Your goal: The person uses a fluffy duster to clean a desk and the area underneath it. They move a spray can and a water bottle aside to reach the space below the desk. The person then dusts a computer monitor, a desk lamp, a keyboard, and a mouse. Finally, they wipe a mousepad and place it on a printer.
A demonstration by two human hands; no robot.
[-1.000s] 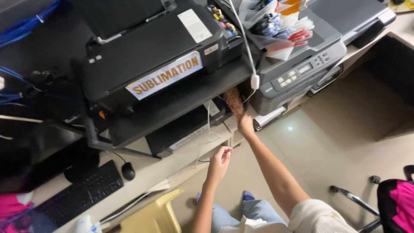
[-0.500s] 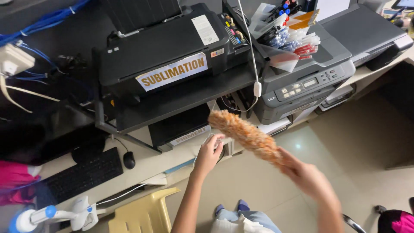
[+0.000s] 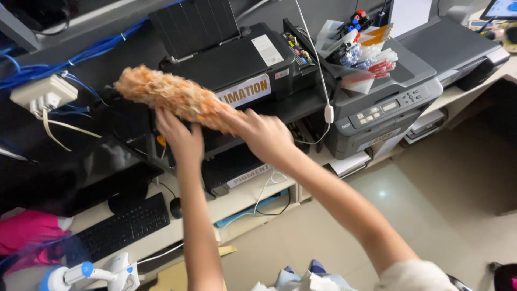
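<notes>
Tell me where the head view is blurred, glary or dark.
Head view: motion blur softens the orange duster, the right hand gripping it and the left hand beneath it; the grey printer and keyboard stay fairly sharp; a small bright glare spot sits on the floor; the left side under the black printer falls into deep shadow.
</notes>
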